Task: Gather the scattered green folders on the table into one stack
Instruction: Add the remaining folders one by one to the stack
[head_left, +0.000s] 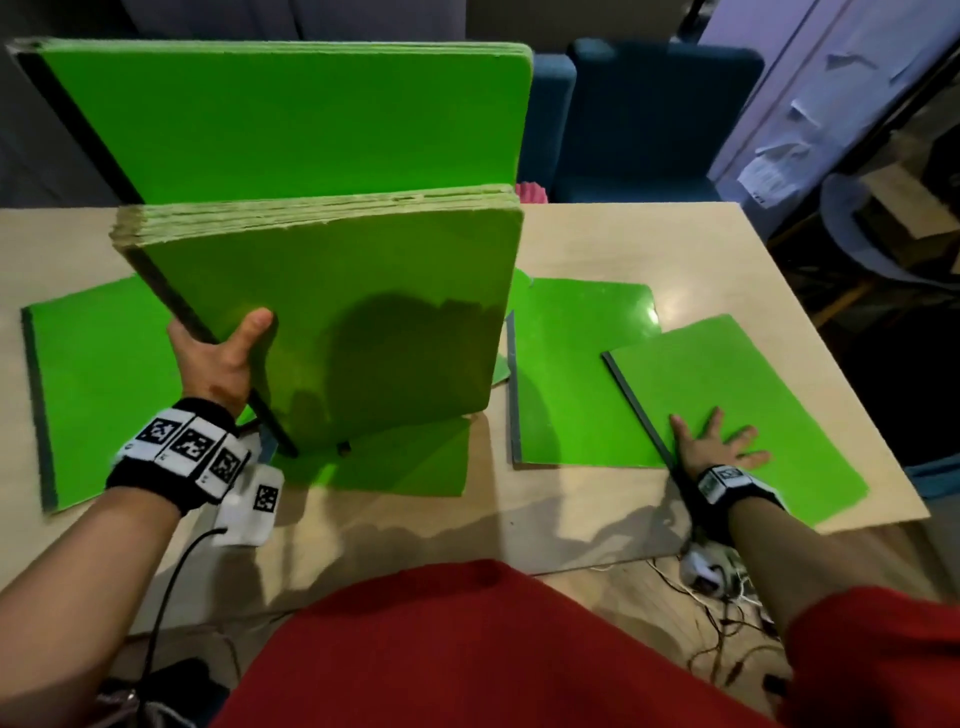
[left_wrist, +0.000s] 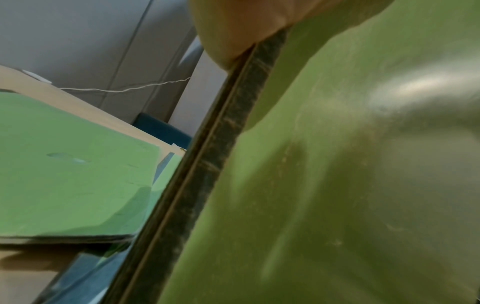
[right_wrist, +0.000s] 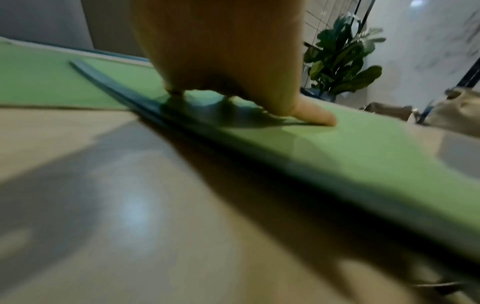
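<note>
On the pale wooden table (head_left: 613, 244), starting at the far left, we see a single green folder (head_left: 98, 395) lying flat, bright green with a dark grey spine along its left edge. Just right of it our left hand (head_left: 221, 358) grips a thick bundle of folders (head_left: 343, 322) held upright on edge, thumb pressed on the near green cover and the other fingers hidden behind the dark spine; the bundle's top edge shows several layered, worn, yellowish board edges, and its lower corner touches another flat folder (head_left: 395, 462) beneath it. From the left wrist view the bundle's spine (left_wrist: 207, 164) looks black and scuffed, and the cover glossy and scratched. Behind it, farther back, a second upright green bundle (head_left: 280, 114) stands taller, also with a dark left spine. To the right a glossy folder (head_left: 576, 364) lies flat, and overlapping its near right corner is a matte one (head_left: 727, 395) set at an angle. Our right hand (head_left: 719, 441) rests on that angled folder, fingers spread wide and flat, holding nothing.
</note>
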